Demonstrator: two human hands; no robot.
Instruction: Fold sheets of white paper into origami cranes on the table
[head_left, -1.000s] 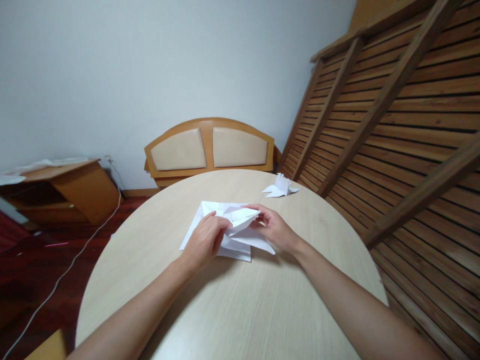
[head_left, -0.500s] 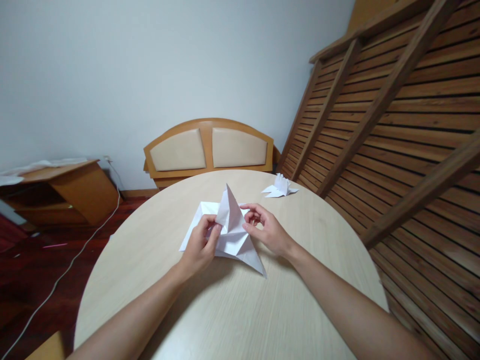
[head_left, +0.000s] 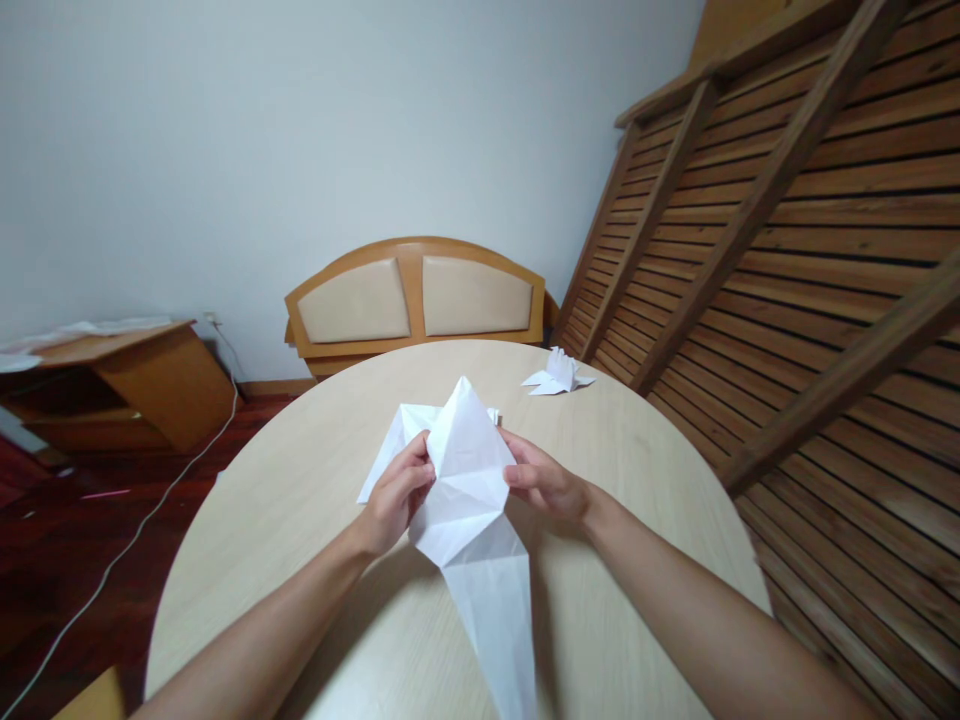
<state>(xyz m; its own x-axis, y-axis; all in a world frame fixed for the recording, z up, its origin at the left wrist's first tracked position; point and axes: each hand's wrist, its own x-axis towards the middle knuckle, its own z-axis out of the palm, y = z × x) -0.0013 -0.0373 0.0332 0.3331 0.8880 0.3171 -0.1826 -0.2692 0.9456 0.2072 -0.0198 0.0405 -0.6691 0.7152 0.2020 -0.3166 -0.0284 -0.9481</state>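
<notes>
Two bare hands are holding a creased white paper (head_left: 469,510) at the center of the frame, above a round, pale table (head_left: 300,470). The left hand (head_left: 397,492) is pinching its left edge, thumb in front; the right hand (head_left: 544,478) is gripping the opposite edge, also thumb in front, with most of its fingers hidden behind. The paper is rising to a point between the hands, while a long tail is hanging toward the bottom edge of the frame, running out of view. Another white paper (head_left: 384,462) is lying partly behind the left hand and the held paper. Right of center, farther back, a small folded paper figure (head_left: 559,372) is resting near the table's far edge. A padded headboard (head_left: 412,300) is standing beyond.

The paper is looking thin, so pulling the hands apart unevenly could tear it or flatten its creases. The tail, apparently unsupported, could bend if it were pressed against the tabletop. A sweeping hand could also drag the paper lying behind.
</notes>
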